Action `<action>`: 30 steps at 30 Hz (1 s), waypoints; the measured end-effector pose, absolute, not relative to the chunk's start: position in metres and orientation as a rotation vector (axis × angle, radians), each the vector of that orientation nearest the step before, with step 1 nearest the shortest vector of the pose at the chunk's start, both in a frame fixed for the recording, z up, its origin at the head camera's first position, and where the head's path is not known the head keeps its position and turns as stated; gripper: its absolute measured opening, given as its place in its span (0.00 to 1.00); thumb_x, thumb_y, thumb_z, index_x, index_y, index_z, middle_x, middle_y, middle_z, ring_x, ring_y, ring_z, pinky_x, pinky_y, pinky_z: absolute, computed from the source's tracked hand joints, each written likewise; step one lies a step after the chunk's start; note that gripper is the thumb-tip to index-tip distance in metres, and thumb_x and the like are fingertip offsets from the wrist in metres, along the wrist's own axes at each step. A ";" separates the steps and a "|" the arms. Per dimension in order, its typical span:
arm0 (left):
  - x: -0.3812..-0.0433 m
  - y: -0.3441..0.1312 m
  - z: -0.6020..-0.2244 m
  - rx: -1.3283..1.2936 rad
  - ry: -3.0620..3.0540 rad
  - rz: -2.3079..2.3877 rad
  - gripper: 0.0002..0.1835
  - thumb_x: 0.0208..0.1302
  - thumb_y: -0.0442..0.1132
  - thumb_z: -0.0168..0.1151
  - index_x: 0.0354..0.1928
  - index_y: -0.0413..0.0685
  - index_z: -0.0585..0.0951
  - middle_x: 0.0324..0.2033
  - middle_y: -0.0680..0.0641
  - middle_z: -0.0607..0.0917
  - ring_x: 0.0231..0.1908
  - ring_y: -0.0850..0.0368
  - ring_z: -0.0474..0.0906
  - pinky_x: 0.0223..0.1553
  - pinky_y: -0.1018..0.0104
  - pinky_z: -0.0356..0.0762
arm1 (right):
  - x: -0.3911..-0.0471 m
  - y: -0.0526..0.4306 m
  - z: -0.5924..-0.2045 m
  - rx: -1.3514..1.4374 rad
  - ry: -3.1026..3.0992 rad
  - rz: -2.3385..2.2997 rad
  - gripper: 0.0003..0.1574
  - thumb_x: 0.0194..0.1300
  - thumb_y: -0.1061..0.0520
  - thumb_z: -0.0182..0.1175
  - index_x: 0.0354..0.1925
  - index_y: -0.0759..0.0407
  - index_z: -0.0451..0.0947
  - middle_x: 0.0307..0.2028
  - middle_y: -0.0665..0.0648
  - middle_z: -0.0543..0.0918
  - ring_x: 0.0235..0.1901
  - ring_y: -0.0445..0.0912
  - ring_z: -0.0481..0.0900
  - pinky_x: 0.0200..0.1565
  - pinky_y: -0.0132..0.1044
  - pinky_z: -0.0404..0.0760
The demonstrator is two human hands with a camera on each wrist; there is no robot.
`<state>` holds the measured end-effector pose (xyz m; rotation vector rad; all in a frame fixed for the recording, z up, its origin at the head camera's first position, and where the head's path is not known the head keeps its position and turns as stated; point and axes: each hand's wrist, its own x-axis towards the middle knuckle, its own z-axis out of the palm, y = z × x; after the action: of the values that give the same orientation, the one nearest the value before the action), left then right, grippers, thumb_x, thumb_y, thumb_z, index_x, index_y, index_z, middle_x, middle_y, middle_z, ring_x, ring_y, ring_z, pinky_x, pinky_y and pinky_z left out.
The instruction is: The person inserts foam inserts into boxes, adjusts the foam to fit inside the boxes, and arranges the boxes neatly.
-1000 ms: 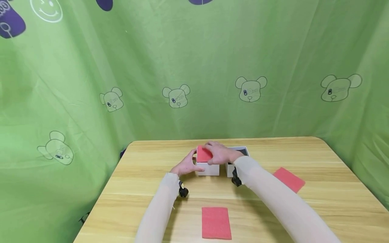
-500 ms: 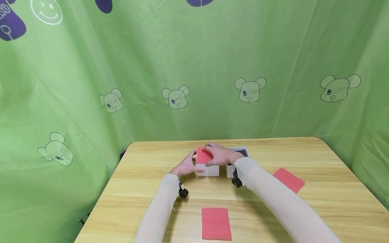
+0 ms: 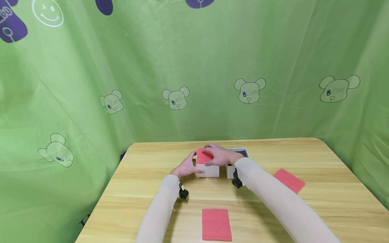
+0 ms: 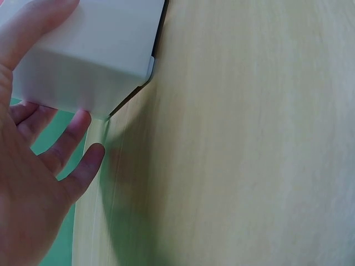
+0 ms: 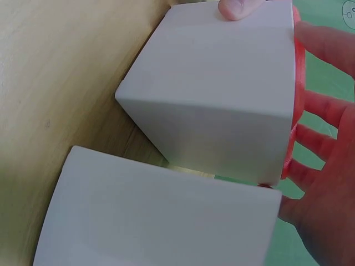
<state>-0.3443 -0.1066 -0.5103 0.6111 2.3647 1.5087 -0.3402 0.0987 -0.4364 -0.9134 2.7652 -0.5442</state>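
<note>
A white box [image 3: 209, 171] stands near the table's far edge, its top filled by a red cloth [image 3: 203, 157]. My left hand [image 3: 185, 167] holds the box, thumb on the front wall and fingers around the left side; the left wrist view shows fingertips [image 4: 81, 119] against that wall. From above, my right hand [image 3: 222, 156] presses the red cloth with spread, nearly straight fingers. In the right wrist view the cloth [image 5: 299, 83] stands slightly proud of the rim, fingertips along it. My right hand hides part of the cloth in the head view.
Close beside it on the right is a second white box [image 3: 230, 172] with dark material inside, partly behind my right wrist. One flat red cloth [image 3: 216, 224] lies at the front middle, another red cloth [image 3: 289, 180] to the right. A green curtain [image 3: 212, 114] hangs behind the table.
Both hands stay almost where they were on the box and the red cloth. The head view has tilted up slightly.
</note>
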 end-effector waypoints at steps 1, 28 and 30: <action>-0.344 -0.107 -0.510 0.611 2.364 1.509 0.54 0.49 0.37 0.74 0.73 0.50 0.49 0.66 0.49 0.62 0.57 0.52 0.68 0.52 0.61 0.72 | -0.340 0.099 -0.437 -0.920 2.767 -0.546 0.43 0.59 0.43 0.63 0.68 0.54 0.64 0.68 0.60 0.58 0.67 0.58 0.55 0.61 0.57 0.61; -0.349 -0.108 -0.515 0.619 2.396 1.476 0.55 0.46 0.40 0.76 0.72 0.49 0.51 0.63 0.44 0.65 0.57 0.51 0.68 0.54 0.60 0.70 | -0.342 0.093 -0.441 -1.080 2.788 -0.482 0.37 0.66 0.41 0.57 0.67 0.54 0.65 0.67 0.54 0.64 0.64 0.55 0.58 0.62 0.54 0.60; -0.349 -0.108 -0.514 0.617 2.395 1.475 0.55 0.46 0.40 0.76 0.72 0.49 0.51 0.63 0.44 0.65 0.58 0.50 0.67 0.54 0.59 0.70 | -0.342 0.093 -0.442 -1.075 2.789 -0.478 0.36 0.66 0.40 0.56 0.67 0.54 0.66 0.67 0.54 0.64 0.64 0.54 0.59 0.62 0.54 0.60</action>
<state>-0.3491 -0.1077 -0.5141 0.6170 2.3947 1.4753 -0.3424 0.0928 -0.4415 -1.0749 2.7890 -0.4780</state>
